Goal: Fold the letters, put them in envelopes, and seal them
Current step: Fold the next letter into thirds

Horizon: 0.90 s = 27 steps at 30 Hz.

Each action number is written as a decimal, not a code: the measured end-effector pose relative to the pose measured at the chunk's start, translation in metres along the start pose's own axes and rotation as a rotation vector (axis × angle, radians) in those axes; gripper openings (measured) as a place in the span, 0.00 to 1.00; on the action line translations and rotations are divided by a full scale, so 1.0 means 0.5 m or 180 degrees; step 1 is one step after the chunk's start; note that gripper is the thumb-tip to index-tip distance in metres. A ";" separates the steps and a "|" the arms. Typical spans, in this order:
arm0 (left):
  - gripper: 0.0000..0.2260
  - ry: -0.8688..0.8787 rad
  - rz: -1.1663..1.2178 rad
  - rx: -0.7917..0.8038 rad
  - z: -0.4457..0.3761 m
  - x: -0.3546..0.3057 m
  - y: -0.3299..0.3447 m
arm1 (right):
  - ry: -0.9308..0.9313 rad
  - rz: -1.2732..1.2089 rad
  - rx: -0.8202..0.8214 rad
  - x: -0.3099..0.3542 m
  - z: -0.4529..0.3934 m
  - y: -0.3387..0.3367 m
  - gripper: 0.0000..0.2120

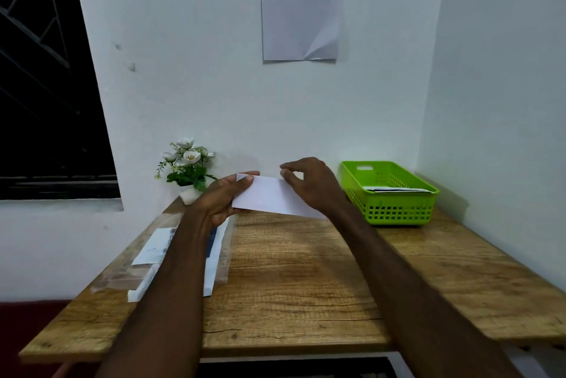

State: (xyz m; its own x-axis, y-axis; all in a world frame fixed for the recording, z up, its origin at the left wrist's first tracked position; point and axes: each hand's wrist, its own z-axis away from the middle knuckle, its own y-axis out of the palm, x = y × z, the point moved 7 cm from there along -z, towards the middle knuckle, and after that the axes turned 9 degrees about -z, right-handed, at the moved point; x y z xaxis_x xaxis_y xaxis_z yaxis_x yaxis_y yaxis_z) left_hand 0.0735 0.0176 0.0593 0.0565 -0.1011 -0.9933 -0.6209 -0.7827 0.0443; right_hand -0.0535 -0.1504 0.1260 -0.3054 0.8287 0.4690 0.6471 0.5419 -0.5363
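Note:
A white envelope [269, 197] is held up in the air above the far part of the wooden table [306, 279]. My left hand [225, 197] grips its left end, thumb across the front near the top corner. My right hand [309, 184] holds its right end from above, fingers curled over the top edge. Whether a letter is inside the envelope cannot be told. On the table's left side lies a clear plastic sleeve [171, 255] with white envelopes and papers, partly hidden by my left forearm.
A green plastic basket [398, 209] with papers inside stands at the back right, against the side wall. A small white pot of artificial flowers [188, 169] stands at the back left. A printed sheet [301, 4] hangs on the wall ahead.

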 end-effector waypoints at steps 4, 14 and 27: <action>0.20 0.0044 -0.0228 0.0195 -0.002 0.002 0.018 | 0.0015 0.0308 0.0369 0.027 -0.010 0.055 0.14; 0.09 -0.0050 -0.0032 -0.0085 0.007 -0.004 -0.002 | 0.0611 -0.0172 0.0591 -0.044 -0.013 0.011 0.07; 0.10 -0.0632 -0.0234 -0.0565 0.022 0.013 -0.029 | 0.1448 -0.0648 0.0367 -0.141 0.024 -0.059 0.15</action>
State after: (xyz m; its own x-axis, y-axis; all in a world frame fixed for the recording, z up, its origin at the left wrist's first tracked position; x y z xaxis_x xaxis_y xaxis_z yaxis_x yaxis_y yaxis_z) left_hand 0.0741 0.0352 0.0509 -0.0687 0.0686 -0.9953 -0.4730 -0.8806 -0.0280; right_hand -0.0594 -0.2231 0.1003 -0.0658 0.5739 0.8163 0.5170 0.7193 -0.4641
